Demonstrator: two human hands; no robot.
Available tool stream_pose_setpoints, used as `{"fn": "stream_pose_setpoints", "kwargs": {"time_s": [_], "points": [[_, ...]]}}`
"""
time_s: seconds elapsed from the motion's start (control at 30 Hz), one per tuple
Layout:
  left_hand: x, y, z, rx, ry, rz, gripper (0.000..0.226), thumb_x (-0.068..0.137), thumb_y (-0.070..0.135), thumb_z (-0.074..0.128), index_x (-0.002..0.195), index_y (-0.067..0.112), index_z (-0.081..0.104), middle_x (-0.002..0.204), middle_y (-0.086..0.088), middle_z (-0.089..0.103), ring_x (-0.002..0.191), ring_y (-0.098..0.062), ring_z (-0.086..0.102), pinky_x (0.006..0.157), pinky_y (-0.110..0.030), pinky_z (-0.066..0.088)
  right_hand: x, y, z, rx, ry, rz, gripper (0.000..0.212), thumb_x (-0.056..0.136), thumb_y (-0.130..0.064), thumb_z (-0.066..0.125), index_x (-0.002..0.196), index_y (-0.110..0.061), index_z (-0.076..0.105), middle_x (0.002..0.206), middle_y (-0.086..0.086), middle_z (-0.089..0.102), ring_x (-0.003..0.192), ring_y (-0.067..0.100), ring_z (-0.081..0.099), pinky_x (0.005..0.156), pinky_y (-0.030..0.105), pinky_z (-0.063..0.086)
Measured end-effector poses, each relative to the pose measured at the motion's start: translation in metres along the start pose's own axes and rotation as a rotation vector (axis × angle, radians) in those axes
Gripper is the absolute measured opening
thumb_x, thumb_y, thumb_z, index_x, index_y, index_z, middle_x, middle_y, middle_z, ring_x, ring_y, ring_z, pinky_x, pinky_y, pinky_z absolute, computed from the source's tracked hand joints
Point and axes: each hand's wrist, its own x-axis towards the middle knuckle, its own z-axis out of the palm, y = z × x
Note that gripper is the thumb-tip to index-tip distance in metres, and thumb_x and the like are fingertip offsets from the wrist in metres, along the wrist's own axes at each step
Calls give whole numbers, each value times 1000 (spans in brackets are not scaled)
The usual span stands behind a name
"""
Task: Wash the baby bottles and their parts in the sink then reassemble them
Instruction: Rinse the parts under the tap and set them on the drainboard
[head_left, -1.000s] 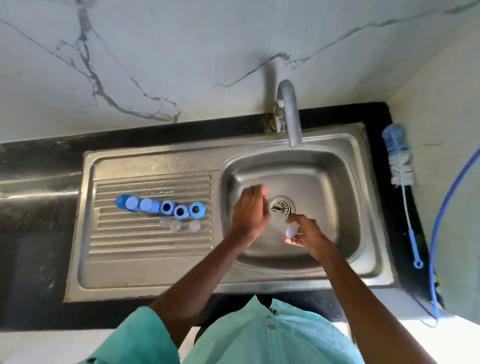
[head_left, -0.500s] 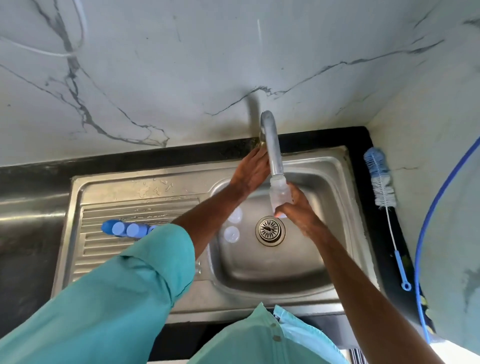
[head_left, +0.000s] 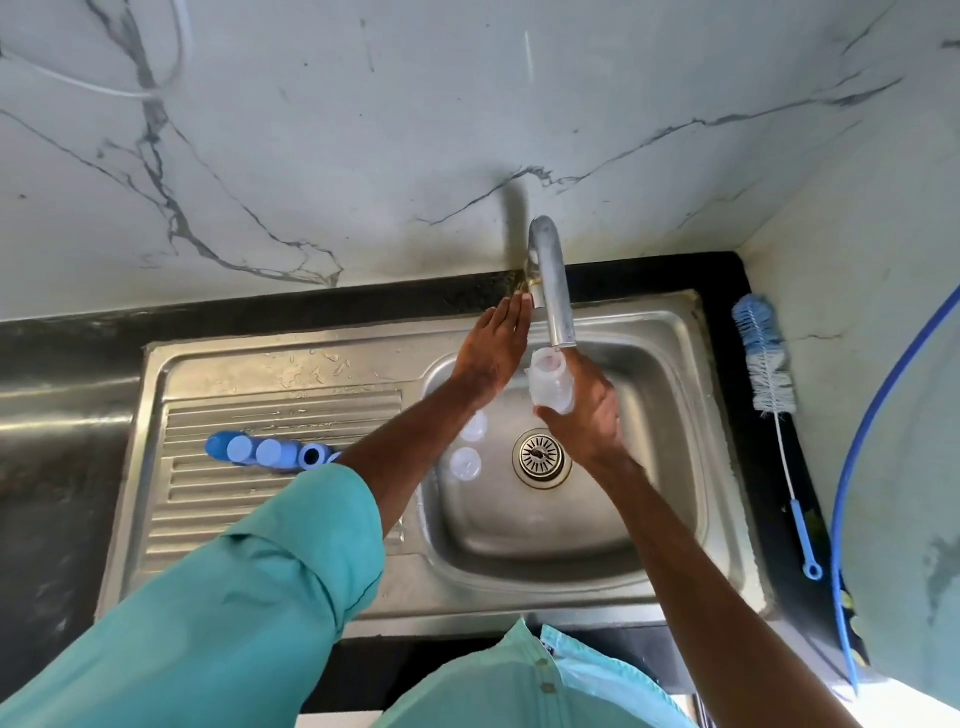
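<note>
My right hand (head_left: 587, 415) grips a clear baby bottle (head_left: 549, 383) upright, its open mouth right under the spout of the steel tap (head_left: 555, 291). My left hand (head_left: 493, 353) stretches flat, fingers together, with the fingertips at the tap's base by the wall. Two more clear bottles (head_left: 467, 447) lie in the sink basin (head_left: 649, 467), left of the drain (head_left: 542, 457). A row of blue caps and rings (head_left: 270, 451) sits on the ribbed drainboard (head_left: 234, 499), partly hidden by my left sleeve.
A blue-and-white bottle brush (head_left: 769, 374) lies on the black counter right of the sink. A blue hose (head_left: 852, 467) curves along the right wall. The marble wall stands close behind the tap.
My right hand lifted the bottle from near the drain up under the spout. My left hand left the basin and reached to the tap's base. The view tilted up.
</note>
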Motion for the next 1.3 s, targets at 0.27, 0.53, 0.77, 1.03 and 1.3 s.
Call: {"fn": "stream_pose_setpoints", "kwargs": {"time_s": [0.27, 0.53, 0.77, 1.03, 1.3], "points": [[8, -3, -7, -76, -92, 5, 73, 90, -1, 72, 152, -12, 35, 152, -32, 45, 139, -46, 49, 111, -51, 49, 4, -3, -4, -9, 17, 48, 59, 73, -11, 86, 126, -17, 60, 112, 2, 72, 97, 21, 71, 90, 37, 60], [15, -9, -1, -79, -164, 10, 81, 95, 1, 66, 158, -9, 18, 162, -28, 31, 149, -40, 36, 115, -47, 45, 4, -12, -5, -41, 59, 115, 66, 69, -13, 89, 128, -18, 59, 112, 3, 73, 94, 21, 71, 84, 37, 61], [15, -11, -3, -85, -197, 20, 83, 94, -1, 67, 158, -11, 16, 161, -29, 32, 149, -41, 35, 111, -48, 49, 4, -11, -7, -49, 82, 143, 59, 73, -18, 86, 126, -19, 61, 108, 0, 74, 90, 20, 72, 78, 32, 60], [14, -9, -7, -52, -206, 18, 88, 92, 5, 74, 158, -10, 18, 162, -27, 33, 148, -40, 37, 109, -46, 51, 1, -14, 0, -32, 59, 139, 44, 79, -29, 78, 120, -20, 65, 102, 3, 75, 83, 15, 67, 76, 38, 63], [14, -6, -8, -59, -206, -5, 90, 95, 2, 69, 160, -8, 8, 167, -25, 21, 154, -37, 25, 113, -44, 45, 18, -21, -24, 871, -375, 952, 90, 72, -16, 93, 147, -24, 45, 138, 13, 61, 109, 33, 71, 80, 39, 64]]}}
